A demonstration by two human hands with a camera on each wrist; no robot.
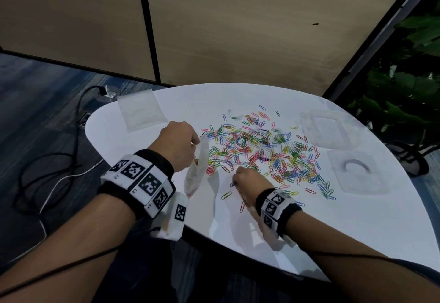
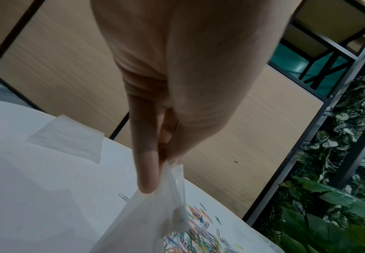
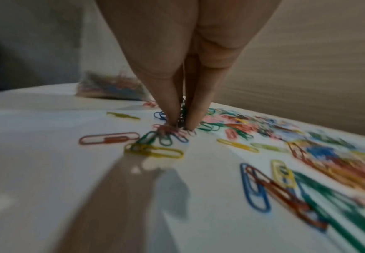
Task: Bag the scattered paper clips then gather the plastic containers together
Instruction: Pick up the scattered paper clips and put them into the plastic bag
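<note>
Clips (image 1: pixel 259 152) multicoloured, scattered densely across table (image 1: pixel 309 219).

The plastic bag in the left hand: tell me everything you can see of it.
The plastic bag is small, clear and thin, with a zip strip along its mouth. The left hand pinches its top edge, so it hangs upright with its bottom on or just above the white table, left of the paper clips pile. Some coloured clips already sit in its bottom.
</note>
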